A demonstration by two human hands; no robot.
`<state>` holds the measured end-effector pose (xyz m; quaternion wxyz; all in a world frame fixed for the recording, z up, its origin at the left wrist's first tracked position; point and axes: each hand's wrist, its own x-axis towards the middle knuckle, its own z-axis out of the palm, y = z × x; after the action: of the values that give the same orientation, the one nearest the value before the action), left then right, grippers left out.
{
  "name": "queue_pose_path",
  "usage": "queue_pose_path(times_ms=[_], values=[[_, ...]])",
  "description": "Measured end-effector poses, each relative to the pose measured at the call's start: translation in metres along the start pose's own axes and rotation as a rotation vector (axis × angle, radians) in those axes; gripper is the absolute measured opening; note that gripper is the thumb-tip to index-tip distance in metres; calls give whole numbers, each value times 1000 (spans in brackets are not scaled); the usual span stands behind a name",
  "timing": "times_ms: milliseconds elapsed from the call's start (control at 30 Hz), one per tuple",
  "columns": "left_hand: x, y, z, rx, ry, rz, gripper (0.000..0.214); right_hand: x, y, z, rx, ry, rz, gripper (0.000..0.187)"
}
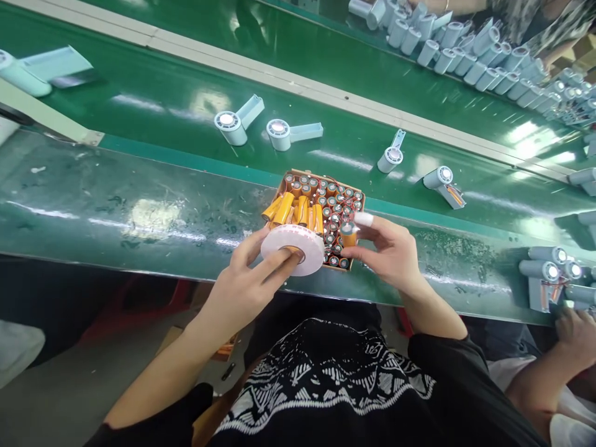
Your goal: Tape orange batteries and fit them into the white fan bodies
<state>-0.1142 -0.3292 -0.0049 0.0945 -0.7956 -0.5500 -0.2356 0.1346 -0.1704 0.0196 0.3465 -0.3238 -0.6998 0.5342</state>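
My left hand grips a roll of white tape, its fingers pushed into the core. The roll is tilted in front of a cardboard box filled with orange cylindrical batteries. Some batteries lie on their sides on top at the left, while the others stand upright with thin red wires among them. Between finger and thumb, my right hand pinches one orange battery over the box's right side. A white wrap covers one of that hand's fingertips.
Several light blue fan housings are spaced along the green conveyor belt beyond the bench. Many more housings crowd the far side. At right, another person's hand is near a cluster of housings.
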Motion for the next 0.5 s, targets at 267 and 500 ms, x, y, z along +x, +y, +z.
queue_pose_path(times_ms=[267, 500], values=[[11, 5, -2, 180, -30, 48, 55, -3, -2, 1, -93, -204, 74, 44], [26, 26, 15, 154, 141, -71, 53, -9, 25, 40, 403, 253, 197, 69]])
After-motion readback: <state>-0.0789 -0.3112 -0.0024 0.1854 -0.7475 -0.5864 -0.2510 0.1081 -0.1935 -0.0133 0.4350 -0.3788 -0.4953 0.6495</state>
